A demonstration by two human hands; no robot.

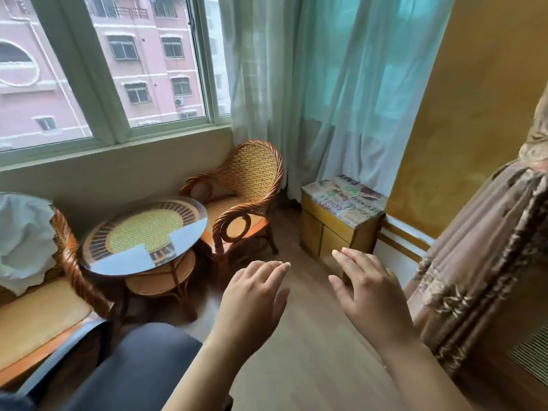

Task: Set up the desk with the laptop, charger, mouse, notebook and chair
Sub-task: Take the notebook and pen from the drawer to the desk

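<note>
Both hands, left hand and right hand, hover empty with fingers relaxed, seemingly reaching towards the rattan armchair.

Round glass-topped rattan table between two rattan armchairs, beside a paper-covered cabinet.

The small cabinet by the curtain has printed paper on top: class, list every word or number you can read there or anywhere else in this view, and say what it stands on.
None can be quoted with confidence.
Printed paper on the small wooden cabinet: coloured lettering shows, but it is turned away and too blurred to read.
Round glass-topped table, wicker chair, window, curtain: no text.
</note>
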